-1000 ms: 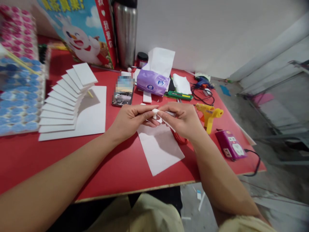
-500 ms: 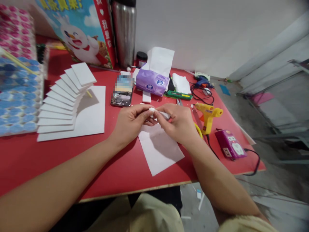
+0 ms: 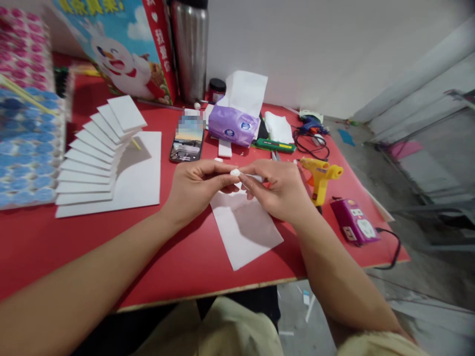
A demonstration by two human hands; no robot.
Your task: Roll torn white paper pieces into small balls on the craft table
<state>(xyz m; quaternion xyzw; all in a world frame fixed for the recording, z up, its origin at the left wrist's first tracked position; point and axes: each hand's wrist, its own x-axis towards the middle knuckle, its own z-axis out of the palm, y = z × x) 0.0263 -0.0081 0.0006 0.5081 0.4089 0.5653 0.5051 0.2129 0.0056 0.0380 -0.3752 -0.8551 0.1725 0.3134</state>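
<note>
My left hand (image 3: 198, 190) pinches a small white piece (image 3: 235, 172) between thumb and fingers. From the other side my right hand (image 3: 276, 187) touches the same piece with its fingertips, a white tube-like item (image 3: 256, 178) lying within its fingers. Both hands meet above a white paper sheet (image 3: 247, 230) on the red table. Just behind my fingers lies a small white bit (image 3: 218, 159). What exactly the white piece is cannot be made out, as the fingers cover part of it.
On the left, a fanned white board structure (image 3: 107, 148) stands beside blue rolled pieces (image 3: 29, 148). Behind are a phone (image 3: 187, 141), purple tissue pack (image 3: 233, 123) and steel bottle (image 3: 191, 52). At right: yellow glue gun (image 3: 319, 175), purple power box (image 3: 354, 222) and green cutter (image 3: 275, 145).
Both hands have shifted slightly, with the right thumb and fingers extended more flatly along the white item. The white piece sits a little lower, and my right hand now covers the yellow ring beside the glue gun.
</note>
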